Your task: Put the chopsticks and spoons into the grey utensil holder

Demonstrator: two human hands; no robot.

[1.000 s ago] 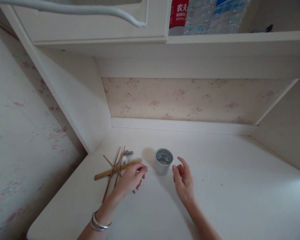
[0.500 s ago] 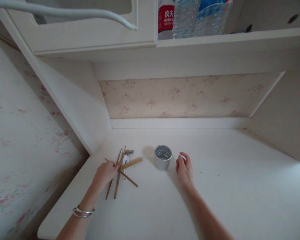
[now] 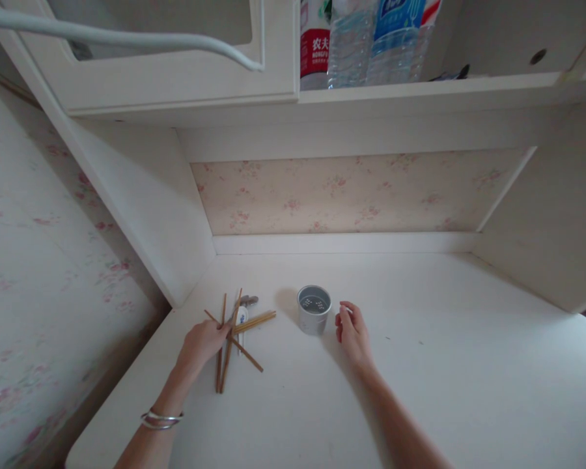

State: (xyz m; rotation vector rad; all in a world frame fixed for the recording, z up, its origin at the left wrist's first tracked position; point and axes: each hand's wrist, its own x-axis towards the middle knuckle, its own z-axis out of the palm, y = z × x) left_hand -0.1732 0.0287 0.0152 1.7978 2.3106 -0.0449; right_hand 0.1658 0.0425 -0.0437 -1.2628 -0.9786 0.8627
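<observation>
Several wooden chopsticks lie crossed in a loose pile on the left of the white desk. At the near side of the pile, my left hand has its fingers closed on chopsticks; how many it grips is hidden. Under the chopsticks lies a white spoon with a blue mark, and metal spoon-like pieces show just behind. A grey metal cup with holes in its bottom stands upright to the right. Beside it, my right hand rests on the desk, fingers loosely bent and apart, holding nothing.
The white desktop runs back to a low ledge and a flowered wall panel. A cabinet and shelf overhang it, with plastic bottles on the shelf. A white cable crosses the upper left. Small dark specks lie right of my right hand.
The chopstick nearest my left fingers has swung from slanted to nearly upright in view. The whole view has shifted slightly. My right hand still lies beside the cup.
</observation>
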